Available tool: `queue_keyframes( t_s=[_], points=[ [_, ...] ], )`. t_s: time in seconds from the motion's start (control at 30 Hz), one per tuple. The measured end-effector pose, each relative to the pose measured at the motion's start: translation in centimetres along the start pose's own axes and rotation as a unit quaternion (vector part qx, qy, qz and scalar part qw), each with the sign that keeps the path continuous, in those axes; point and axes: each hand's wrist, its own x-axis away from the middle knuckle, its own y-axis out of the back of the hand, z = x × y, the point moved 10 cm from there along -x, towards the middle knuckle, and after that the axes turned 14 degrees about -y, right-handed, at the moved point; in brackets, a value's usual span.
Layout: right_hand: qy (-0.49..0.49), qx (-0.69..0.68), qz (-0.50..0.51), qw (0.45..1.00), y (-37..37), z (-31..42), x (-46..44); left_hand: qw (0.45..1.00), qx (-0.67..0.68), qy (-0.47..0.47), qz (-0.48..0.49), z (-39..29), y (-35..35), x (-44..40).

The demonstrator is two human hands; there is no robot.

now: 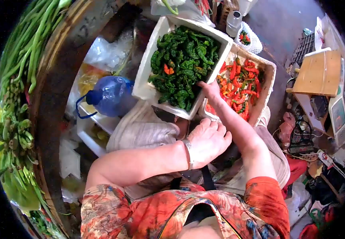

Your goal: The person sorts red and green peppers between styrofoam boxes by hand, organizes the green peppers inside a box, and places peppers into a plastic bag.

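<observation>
Our left hand (208, 142) is loosely curled, right hand (210, 88) is at the green peppers (186, 59), can't tell what either's gripping or how open the right is.

Single head-worn view, steeply downward and forward over the lap.
The wide, round-edged lens looks from above the patterned shirt (156, 211), which fills the near bottom edge. Within arm's reach, the left hand (208, 143), right hand (211, 91) and two white boxes (144, 75) (271, 79) lie around mid-frame; the floor (274, 24) runs farther off at the upper right.
</observation>
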Motion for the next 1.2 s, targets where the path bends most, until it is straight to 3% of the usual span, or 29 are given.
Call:
queue_keyframes(
  t_s=[0.07, 0.33, 0.43, 0.53, 0.57, 0.7, 0.77, 0.8, 0.83, 0.93, 0.97, 1.03, 1.2],
  points=[
    [0.018, -0.043, 0.02, 0.999, -0.2, -0.6, -0.5, 1.0, 0.001, 0.013, -0.002, 0.7, 0.2, 0.5],
    [-0.003, 0.1, -0.004, 0.995, 1.6, 3.6, 2.3, 0.993, 0.046, 0.103, 0.028, 5.5, 0.3, 3.8],
    [-0.037, 0.08, 0.064, 0.994, 1.4, 4.7, 3.8, 0.989, 0.048, 0.141, 0.017, 7.9, 0.4, 5.6],
    [-0.084, 0.078, 0.059, 0.992, 2.8, 6.5, 7.7, 0.984, 0.041, 0.169, 0.035, 10.0, 1.0, 7.6],
    [-0.119, 0.106, 0.042, 0.986, 3.6, 5.5, 7.5, 0.981, 0.04, 0.191, 0.018, 10.8, 1.6, 8.7],
    [-0.086, 0.069, 0.07, 0.991, 5.9, 6.9, 13.8, 0.964, 0.081, 0.246, -0.064, 14.9, 3.5, 12.7],
    [-0.037, 0.089, 0.058, 0.994, 8.5, 5.5, 14.9, 0.956, 0.088, 0.27, -0.072, 15.9, 3.7, 13.8],
    [-0.096, 0.071, 0.038, 0.992, 10.0, 4.1, 15.7, 0.953, 0.095, 0.274, -0.083, 16.2, 3.4, 14.0],
    [-0.089, 0.076, 0.031, 0.993, 11.2, 3.6, 16.8, 0.954, 0.1, 0.275, -0.07, 16.4, 2.9, 13.9],
    [-0.189, 0.063, -0.036, 0.979, 16.6, -1.8, 17.3, 0.957, 0.115, 0.265, -0.035, 16.5, 0.8, 13.2],
    [-0.18, 0.098, -0.009, 0.979, 17.6, -2.6, 16.9, 0.958, 0.121, 0.259, -0.017, 16.7, -0.2, 13.0],
    [-0.18, 0.035, -0.044, 0.982, 21.3, -8.2, 13.1, 0.956, 0.134, 0.259, 0.035, 15.2, -1.0, 11.8],
    [-0.146, 0.053, -0.111, 0.982, 24.8, -11.5, 9.9, 0.963, 0.146, 0.209, -0.085, 12.2, 2.2, 9.5]
  ],
)
